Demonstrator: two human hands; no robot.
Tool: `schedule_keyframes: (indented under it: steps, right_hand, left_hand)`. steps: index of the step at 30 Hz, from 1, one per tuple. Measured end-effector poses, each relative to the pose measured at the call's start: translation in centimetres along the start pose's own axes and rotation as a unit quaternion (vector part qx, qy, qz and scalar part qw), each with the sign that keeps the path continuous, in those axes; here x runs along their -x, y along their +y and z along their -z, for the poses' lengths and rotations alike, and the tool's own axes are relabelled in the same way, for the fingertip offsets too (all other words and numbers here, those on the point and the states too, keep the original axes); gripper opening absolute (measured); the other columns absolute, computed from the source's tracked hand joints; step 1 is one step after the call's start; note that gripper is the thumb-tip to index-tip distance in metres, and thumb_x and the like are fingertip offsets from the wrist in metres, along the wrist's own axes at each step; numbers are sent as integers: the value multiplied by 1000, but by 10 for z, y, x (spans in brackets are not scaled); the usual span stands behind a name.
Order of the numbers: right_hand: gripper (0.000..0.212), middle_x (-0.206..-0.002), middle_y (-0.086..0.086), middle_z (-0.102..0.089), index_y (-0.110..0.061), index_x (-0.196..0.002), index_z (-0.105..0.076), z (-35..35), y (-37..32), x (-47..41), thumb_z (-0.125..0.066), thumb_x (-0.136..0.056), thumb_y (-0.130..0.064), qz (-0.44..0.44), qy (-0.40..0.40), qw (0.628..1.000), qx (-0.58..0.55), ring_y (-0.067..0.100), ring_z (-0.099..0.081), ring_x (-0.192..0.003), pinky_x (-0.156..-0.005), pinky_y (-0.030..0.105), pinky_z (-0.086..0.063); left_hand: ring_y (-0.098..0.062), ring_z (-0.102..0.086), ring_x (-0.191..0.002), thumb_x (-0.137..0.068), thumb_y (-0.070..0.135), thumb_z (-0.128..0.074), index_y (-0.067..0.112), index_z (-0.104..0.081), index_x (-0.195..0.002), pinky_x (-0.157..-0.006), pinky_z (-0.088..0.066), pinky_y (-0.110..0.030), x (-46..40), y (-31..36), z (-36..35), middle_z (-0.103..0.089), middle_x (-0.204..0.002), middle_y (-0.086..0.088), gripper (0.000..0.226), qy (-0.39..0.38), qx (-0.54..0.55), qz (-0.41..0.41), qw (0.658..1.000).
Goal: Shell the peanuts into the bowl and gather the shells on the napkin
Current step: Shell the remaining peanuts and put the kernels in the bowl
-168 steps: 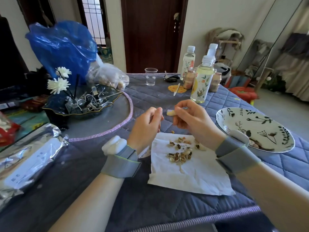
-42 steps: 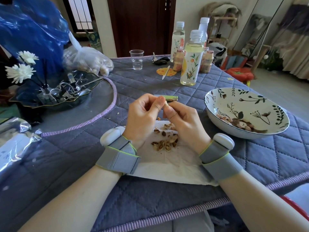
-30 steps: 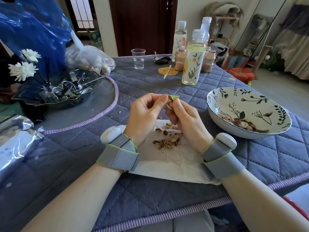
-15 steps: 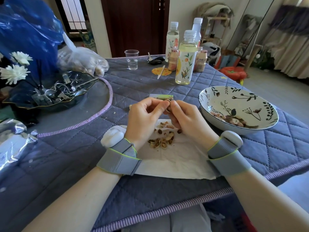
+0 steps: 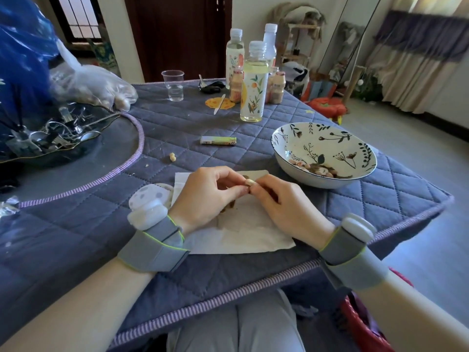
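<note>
Left hand [image 5: 205, 196], right hand [image 5: 284, 207] pinch peanut [image 5: 250, 182] | napkin [image 5: 243, 235] shells mostly hidden (under hands)

The napkin [image 5: 243, 235] lies left of the bowl [image 5: 286, 158], with bottles [image 5: 253, 82] behind both.

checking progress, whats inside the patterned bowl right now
A small heap of shelled peanut kernels lies at the near side of the bowl's floor; the kernels are partly hidden by the near rim, so their count cannot be told. The rest of the inside shows only the printed leaf pattern.
</note>
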State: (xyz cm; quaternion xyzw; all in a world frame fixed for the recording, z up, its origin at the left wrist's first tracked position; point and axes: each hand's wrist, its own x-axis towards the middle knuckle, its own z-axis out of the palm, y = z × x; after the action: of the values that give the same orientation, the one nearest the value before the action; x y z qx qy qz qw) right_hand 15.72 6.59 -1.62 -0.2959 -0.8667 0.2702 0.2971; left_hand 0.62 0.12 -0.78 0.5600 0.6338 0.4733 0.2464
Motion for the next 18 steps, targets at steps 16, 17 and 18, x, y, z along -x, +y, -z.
schedule_keyframes:
  steps: [16, 17, 18]
  right_hand:
    - [15, -72, -12, -59, -17, -99, -65, -2, 5, 1, -56, -88, -21, -29, -6, 999, -13, -3, -51, -61, -60, 9, -39]
    - [16, -71, -14, -57, -17, -100, -65, -2, 5, 1, -56, -88, -21, -28, -7, 1000, -8, -4, -50, -61, -60, 8, -38]
    - [16, -72, -15, -57, -17, -100, -65, -1, 4, 1, -55, -88, -21, -28, -8, 1000, -4, -4, -51, -61, -60, 8, -38]
  left_hand:
    - [-2, -55, -56, -80, 14, -67, 19, -71, -83, -57, -47, -18, 1, -2, 5, -67, -70, 11, 7, -22, -49, -21, 998]
    - [-3, -55, -56, -80, 14, -67, 19, -71, -84, -57, -48, -18, 1, -2, 5, -67, -71, 11, 7, -22, -54, -19, 998]
    - [-3, -55, -56, -80, 14, -67, 19, -71, -84, -57, -48, -18, 1, -2, 6, -67, -72, 11, 7, -21, -57, -18, 998]
